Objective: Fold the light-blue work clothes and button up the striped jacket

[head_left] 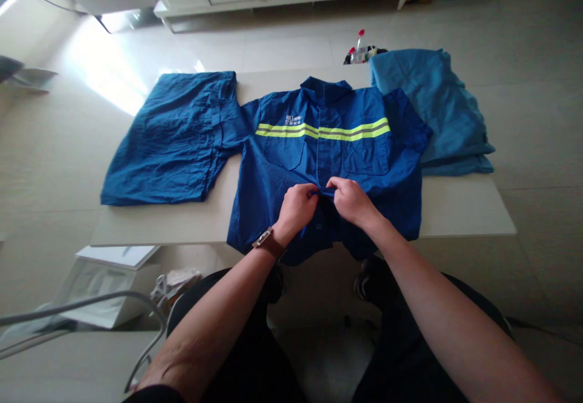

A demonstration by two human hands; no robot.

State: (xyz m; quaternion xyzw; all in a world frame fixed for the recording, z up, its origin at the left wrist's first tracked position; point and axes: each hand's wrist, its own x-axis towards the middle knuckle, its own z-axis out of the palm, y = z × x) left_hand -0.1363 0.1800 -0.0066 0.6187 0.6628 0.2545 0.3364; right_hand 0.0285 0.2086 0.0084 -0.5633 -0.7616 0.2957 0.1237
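Midway down the front of the blue shirt (pixel 277 172), the left hand (pixel 298 209) and right hand (pixel 353 201) are both closed to a pinch on the placket's cloth, side by side with a narrow gap between. The shirt lies spread on the surface (pixel 464 209), its hem hanging past the near edge. Folded blue garment (pixel 168 139) and lighter blue cloth (pixel 428 102) flank its sleeves; strips of surface show nearer the person.
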